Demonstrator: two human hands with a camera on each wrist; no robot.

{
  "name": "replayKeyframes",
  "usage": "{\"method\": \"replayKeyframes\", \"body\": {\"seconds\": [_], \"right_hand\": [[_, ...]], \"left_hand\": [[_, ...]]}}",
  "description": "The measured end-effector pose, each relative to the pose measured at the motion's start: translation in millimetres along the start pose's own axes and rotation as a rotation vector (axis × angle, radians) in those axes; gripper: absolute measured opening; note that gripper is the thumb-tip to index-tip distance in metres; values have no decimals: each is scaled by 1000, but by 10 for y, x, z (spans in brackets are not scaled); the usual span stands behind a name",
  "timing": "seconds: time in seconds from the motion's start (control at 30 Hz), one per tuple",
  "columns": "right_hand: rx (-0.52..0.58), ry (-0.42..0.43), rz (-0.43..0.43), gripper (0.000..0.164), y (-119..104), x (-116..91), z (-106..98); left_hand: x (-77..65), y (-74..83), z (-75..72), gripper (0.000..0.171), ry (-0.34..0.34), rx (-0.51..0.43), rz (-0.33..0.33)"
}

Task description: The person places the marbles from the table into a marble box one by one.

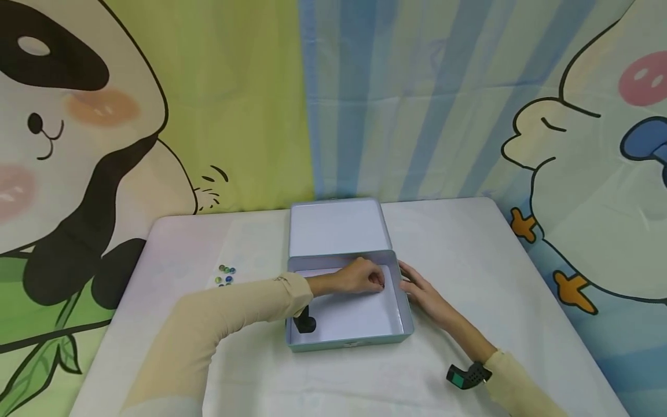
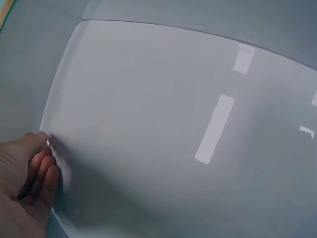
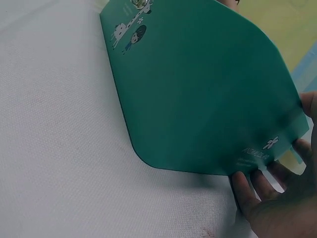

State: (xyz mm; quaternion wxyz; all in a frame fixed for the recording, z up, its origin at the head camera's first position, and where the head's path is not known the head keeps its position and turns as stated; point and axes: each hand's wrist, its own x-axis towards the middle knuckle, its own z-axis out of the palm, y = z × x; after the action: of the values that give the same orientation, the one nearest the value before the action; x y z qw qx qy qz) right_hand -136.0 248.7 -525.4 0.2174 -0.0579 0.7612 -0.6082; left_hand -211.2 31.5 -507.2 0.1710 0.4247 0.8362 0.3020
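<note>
Inside the glossy rectangular tin (image 1: 348, 341), left hand (image 1: 359, 277) fingers curl empty; right hand (image 1: 424, 292) fingers rest straight against its smooth wall.

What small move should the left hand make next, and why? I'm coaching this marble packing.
Probably open the fingers low over the tin box floor. The left hand is curled inside the open box, the right hand steadies its outer wall, and more marbles lie on the table.
</note>
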Motion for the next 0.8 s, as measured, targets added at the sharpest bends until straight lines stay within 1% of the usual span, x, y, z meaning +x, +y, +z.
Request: {"method": "replayKeyframes", "body": {"seconds": [0.13, 0.27, 0.33, 0.5, 0.6, 0.73, 0.8], "right_hand": [[10, -7, 3, 64, -2, 4, -8], [18, -11, 5, 64, 2, 11, 0], [16, -9, 9, 65, 0, 8, 11], [17, -9, 13, 64, 0, 6, 28], [14, -10, 11, 64, -5, 9, 23], [5, -4, 12, 64, -22, -3, -2], [1, 6, 13, 65, -29, -11, -19]], "left_hand": [[7, -33, 15, 7, 11, -23, -14], [2, -51, 18, 6, -1, -37, -41], [-4, -57, 22, 7, -8, -38, -45], [-53, -48, -10, 17, 2, -27, -35], [-136, 9, -125, 25, -6, -17, -29], [-303, 117, -374, 27, -21, -38, -6], [-387, 144, -491, 27, -15, -57, -3]]}}
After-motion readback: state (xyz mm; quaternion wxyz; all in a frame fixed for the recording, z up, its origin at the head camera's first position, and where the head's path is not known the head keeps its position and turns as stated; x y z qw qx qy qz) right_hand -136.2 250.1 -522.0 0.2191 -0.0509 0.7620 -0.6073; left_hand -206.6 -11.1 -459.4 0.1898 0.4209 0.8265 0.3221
